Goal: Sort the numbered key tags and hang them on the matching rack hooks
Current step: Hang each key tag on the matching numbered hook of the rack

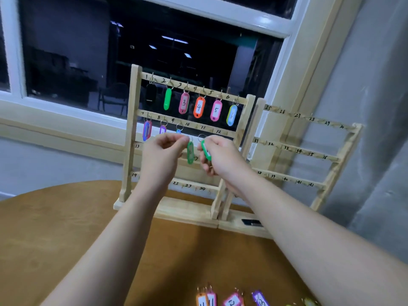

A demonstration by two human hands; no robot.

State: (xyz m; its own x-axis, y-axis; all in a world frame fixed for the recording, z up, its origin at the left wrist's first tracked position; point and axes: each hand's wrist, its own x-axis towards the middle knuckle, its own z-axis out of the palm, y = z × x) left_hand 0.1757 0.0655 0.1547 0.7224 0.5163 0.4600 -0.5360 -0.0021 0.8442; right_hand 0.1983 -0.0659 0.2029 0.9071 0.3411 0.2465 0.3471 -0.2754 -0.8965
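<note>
At the rack [189, 129], my left hand [162, 153] pinches a tag's ring [190, 138] below row 2; my right hand [218, 155] grips another green tag [205, 151].

Both forearms rise from the bottom edge toward the middle of the frame, bare, converging as they go. The left hand [162, 151] sits just left of centre, back toward the camera, fingers curled in with thumb and forefinger tips pinched together at its upper right. The right hand [220, 156] is just right of centre, close beside the left but apart from it, fingers curled round a green tag [206, 151] at its left edge.
</note>
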